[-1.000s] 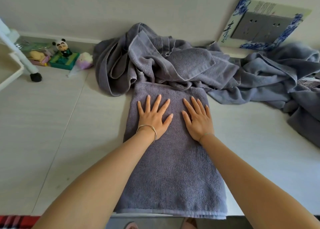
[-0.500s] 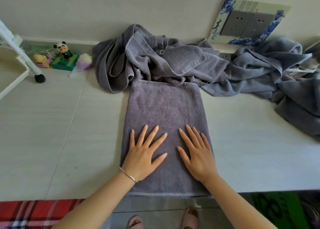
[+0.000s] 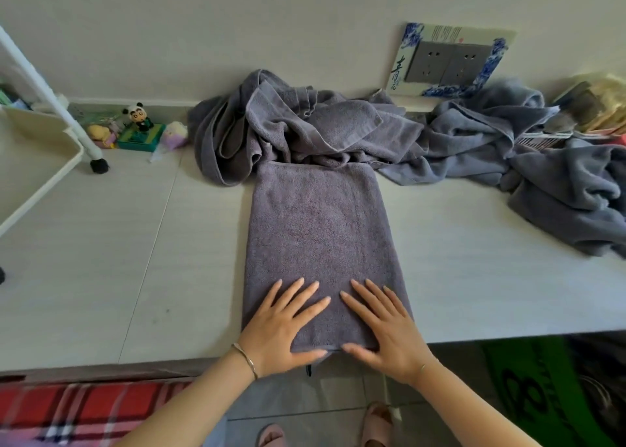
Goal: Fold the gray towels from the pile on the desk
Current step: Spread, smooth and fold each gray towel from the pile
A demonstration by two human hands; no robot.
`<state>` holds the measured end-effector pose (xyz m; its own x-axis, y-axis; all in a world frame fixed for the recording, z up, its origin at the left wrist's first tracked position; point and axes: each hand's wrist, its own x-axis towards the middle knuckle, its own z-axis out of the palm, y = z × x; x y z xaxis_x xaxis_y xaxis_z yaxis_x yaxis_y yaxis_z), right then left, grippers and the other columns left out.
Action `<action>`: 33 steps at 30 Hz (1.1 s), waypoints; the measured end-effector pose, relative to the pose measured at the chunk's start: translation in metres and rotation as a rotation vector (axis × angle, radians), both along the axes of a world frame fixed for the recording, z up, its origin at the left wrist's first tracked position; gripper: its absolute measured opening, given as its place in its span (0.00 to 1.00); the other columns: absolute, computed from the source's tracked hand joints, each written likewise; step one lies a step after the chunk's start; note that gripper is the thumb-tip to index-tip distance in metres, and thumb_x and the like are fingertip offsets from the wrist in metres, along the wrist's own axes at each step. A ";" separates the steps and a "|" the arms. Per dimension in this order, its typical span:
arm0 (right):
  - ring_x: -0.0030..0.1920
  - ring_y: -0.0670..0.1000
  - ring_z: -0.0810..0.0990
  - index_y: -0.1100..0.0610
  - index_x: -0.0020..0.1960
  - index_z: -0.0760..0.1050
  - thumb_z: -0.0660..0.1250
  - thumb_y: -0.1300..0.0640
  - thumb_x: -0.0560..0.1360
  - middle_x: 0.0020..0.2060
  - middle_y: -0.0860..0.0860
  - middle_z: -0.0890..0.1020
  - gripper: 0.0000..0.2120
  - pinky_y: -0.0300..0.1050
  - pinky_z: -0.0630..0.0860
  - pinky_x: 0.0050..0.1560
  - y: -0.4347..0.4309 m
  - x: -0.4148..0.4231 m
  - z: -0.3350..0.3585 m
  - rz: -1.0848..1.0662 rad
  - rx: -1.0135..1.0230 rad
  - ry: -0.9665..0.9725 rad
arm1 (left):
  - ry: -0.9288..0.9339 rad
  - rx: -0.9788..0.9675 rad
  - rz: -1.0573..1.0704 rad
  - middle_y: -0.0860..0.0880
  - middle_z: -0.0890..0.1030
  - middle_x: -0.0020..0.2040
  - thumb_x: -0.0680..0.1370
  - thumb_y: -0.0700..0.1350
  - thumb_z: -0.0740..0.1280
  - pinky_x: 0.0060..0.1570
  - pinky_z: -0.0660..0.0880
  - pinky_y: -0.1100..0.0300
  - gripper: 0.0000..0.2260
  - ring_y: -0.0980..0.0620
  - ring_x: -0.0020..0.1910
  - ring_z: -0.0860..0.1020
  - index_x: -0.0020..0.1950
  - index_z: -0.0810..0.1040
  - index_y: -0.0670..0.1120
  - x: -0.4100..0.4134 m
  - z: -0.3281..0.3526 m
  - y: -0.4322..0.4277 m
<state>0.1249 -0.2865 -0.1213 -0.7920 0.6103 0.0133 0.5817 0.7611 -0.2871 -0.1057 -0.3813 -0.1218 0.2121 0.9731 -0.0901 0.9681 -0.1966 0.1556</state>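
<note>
A folded gray towel (image 3: 318, 230) lies flat as a long rectangle on the pale desk (image 3: 135, 260), running from the pile to the desk's near edge. My left hand (image 3: 284, 324) and my right hand (image 3: 386, 328) press flat on its near end, fingers straight and spread, thumbs at the towel's near hem. A crumpled pile of gray towels (image 3: 305, 128) sits behind it against the wall, and more gray towels (image 3: 542, 182) spread to the right.
A panda figurine (image 3: 139, 118) and small toys stand at the back left by a white rack (image 3: 37, 148). A wall socket panel (image 3: 450, 60) is above the pile. A basket with items sits at far right. Below the desk edge are slippers and a plaid cloth.
Both flat hands have slid toward me along the folded towel, from its far half to its near end at the desk edge. The view has tilted down.
</note>
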 end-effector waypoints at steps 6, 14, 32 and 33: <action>0.77 0.51 0.48 0.46 0.77 0.49 0.59 0.25 0.66 0.77 0.46 0.52 0.48 0.52 0.49 0.74 0.000 0.004 -0.007 0.070 0.043 -0.127 | 0.120 -0.086 -0.001 0.50 0.61 0.75 0.65 0.73 0.60 0.69 0.53 0.44 0.44 0.47 0.73 0.58 0.76 0.55 0.54 0.000 -0.005 0.000; 0.76 0.53 0.52 0.45 0.77 0.48 0.65 0.28 0.64 0.77 0.47 0.53 0.50 0.54 0.50 0.72 -0.016 0.012 -0.006 0.060 0.048 -0.171 | 0.104 -0.059 -0.044 0.52 0.69 0.71 0.62 0.64 0.73 0.69 0.63 0.44 0.44 0.45 0.69 0.69 0.74 0.60 0.56 0.010 -0.003 -0.017; 0.40 0.51 0.78 0.51 0.54 0.81 0.69 0.53 0.74 0.42 0.53 0.84 0.10 0.42 0.71 0.43 0.028 0.025 0.080 -0.166 -0.267 -0.126 | -0.015 -0.171 0.167 0.52 0.81 0.52 0.76 0.52 0.65 0.47 0.70 0.60 0.11 0.49 0.53 0.78 0.58 0.77 0.57 -0.046 0.084 0.008; 0.37 0.49 0.76 0.53 0.50 0.82 0.70 0.53 0.73 0.38 0.53 0.84 0.07 0.41 0.70 0.40 0.034 0.025 0.091 -0.156 -0.332 -0.122 | -0.119 -0.214 0.197 0.52 0.82 0.47 0.75 0.52 0.67 0.44 0.70 0.61 0.08 0.51 0.49 0.79 0.54 0.79 0.54 -0.051 0.091 0.009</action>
